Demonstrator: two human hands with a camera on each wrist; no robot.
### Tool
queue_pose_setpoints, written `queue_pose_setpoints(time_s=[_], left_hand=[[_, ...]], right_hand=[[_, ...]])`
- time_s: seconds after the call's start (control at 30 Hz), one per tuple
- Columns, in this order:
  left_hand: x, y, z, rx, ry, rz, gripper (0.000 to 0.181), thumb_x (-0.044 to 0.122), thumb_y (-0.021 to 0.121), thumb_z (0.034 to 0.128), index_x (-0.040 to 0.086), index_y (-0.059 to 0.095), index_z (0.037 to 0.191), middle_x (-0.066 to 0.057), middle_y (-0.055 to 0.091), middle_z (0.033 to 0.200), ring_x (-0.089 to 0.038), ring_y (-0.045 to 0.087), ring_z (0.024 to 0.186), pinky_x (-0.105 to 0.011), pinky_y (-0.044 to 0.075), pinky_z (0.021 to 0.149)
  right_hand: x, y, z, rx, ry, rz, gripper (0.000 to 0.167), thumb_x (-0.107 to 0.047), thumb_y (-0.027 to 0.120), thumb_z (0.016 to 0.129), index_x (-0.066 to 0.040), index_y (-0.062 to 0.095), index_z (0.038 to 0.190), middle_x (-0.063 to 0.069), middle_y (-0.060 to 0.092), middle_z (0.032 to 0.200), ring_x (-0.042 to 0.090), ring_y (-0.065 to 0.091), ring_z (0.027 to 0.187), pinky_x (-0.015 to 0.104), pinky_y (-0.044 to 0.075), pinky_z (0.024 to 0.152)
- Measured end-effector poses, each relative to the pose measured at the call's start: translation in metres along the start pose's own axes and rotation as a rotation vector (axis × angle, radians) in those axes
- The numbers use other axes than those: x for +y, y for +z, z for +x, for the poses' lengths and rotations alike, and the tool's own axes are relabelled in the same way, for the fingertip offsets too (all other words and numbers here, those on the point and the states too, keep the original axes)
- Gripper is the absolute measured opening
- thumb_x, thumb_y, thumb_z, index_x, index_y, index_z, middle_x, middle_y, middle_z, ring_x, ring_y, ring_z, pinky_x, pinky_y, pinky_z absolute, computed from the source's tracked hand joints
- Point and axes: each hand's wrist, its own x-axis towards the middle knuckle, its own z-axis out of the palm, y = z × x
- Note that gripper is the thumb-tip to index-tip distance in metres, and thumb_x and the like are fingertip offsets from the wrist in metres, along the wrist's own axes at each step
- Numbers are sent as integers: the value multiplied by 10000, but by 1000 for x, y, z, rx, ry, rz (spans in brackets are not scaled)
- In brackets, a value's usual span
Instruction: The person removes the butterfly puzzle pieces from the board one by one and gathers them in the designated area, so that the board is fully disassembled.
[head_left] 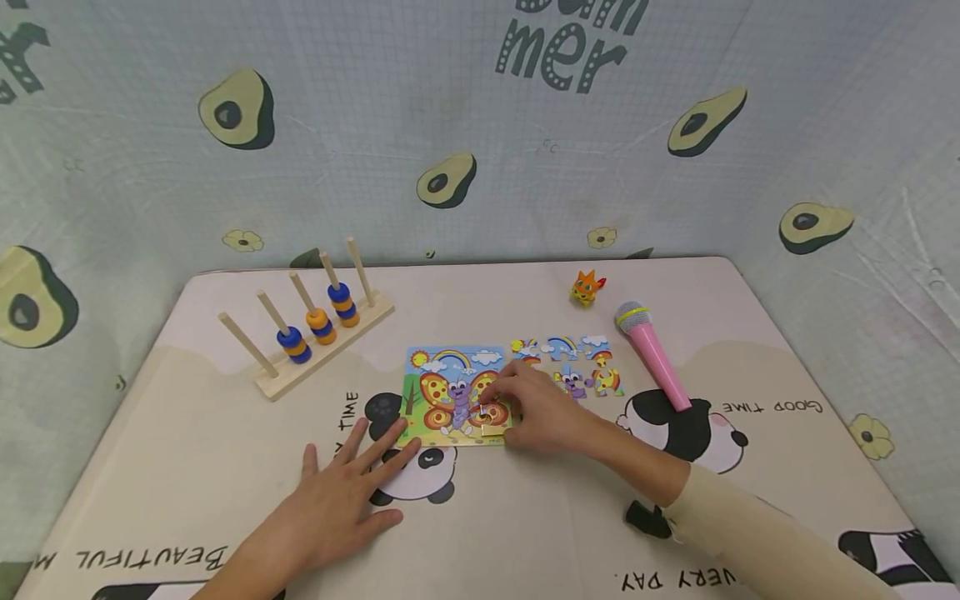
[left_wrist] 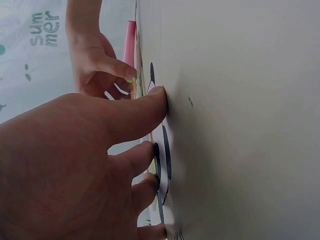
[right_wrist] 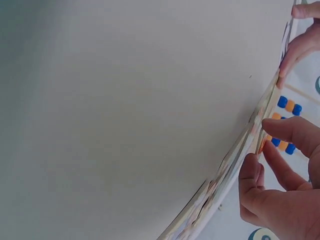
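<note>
A butterfly jigsaw puzzle board point(head_left: 431, 377) lies flat near the middle of the table. My right hand point(head_left: 546, 410) is over the board's lower right part and pinches a puzzle piece point(right_wrist: 261, 143) between thumb and fingers, low against the board. Most of that piece is hidden by the fingers. Fingers spread, my left hand point(head_left: 339, 492) rests on the tablecloth, with fingertips at the board's lower left edge. Several loose puzzle pieces point(head_left: 572, 382) lie just right of the board, some partly behind the right hand.
A wooden peg stand point(head_left: 341, 342) with blue and orange rings point(head_left: 294, 344) stands at the back left. Toward the back right are a small orange toy figure point(head_left: 587, 288) and a pink toy microphone point(head_left: 656, 354). A printed cloth point(head_left: 525, 533) covers the table.
</note>
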Motion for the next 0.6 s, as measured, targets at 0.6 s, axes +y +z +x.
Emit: queue_pose_setpoints(time_s=[0.6], left_hand=[[-1,0,-1,15,15,8,767,583,681,938,402,365,1614,72,203,1751,-477,191,1585,-936,164,1001]], right_hand=[[21,-19,-23,14,-29,26,468,39,761,767,-206,754,1165,1,554,1164,157,573,974,274,539,811]])
